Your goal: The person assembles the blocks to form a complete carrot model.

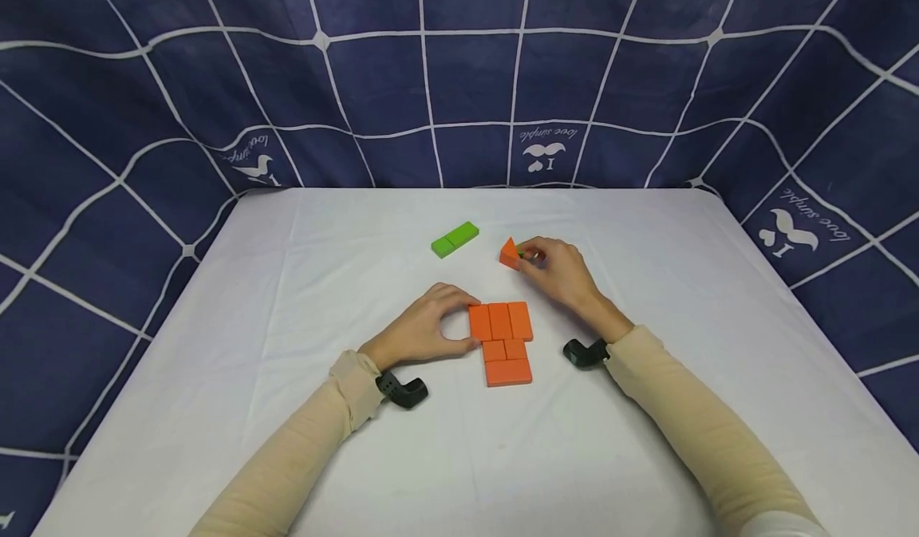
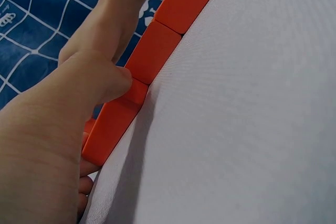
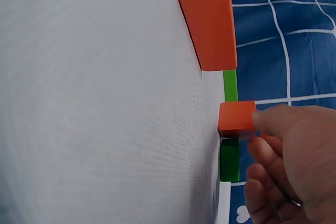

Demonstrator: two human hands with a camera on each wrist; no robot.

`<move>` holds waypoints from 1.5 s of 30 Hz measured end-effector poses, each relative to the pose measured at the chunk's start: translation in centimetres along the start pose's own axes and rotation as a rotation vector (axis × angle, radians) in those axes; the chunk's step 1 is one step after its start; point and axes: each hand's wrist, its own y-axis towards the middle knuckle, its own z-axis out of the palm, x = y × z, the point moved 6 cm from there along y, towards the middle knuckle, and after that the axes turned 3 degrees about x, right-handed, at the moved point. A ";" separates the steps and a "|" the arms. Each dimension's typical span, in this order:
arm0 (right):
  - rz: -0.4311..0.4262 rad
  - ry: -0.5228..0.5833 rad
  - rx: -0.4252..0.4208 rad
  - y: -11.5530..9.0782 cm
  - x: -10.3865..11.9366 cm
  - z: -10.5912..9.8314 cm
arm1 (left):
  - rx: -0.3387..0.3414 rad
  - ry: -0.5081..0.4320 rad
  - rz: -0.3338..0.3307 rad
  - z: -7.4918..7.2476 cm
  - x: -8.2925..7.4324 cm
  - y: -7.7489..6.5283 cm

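Several flat orange blocks (image 1: 500, 321) lie together on the white table, three side by side above two small ones and a wide one. My left hand (image 1: 427, 325) holds the upper left block between thumb and forefinger at its two ends. In the left wrist view, the thumb lies against the orange blocks' edge (image 2: 157, 51). Farther back, my right hand (image 1: 563, 270) pinches an orange triangular block (image 1: 509, 254). A green block (image 3: 229, 160) shows beside it in the right wrist view, its far side hidden; whether the fingers touch it I cannot tell.
Two green blocks (image 1: 455, 239) lie end to end farther back, left of the right hand. The white cloth-covered table (image 1: 345, 242) ends at a dark blue curtain (image 1: 459, 82) with white grid lines. Dark devices are strapped to both wrists.
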 end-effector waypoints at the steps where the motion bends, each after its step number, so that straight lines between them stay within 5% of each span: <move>1: 0.009 0.002 0.004 0.0 -0.1 0.1 | 0.001 0.000 -0.001 0.0 0.0 0.0; 24: 0.009 0.012 0.009 -0.6 -0.9 -0.3 | 0.002 -0.007 0.004 0.0 0.0 -0.1; 45: 0.008 0.123 0.029 -3.7 0.1 -2.6 | -0.001 -0.012 -0.005 0.1 0.1 -0.1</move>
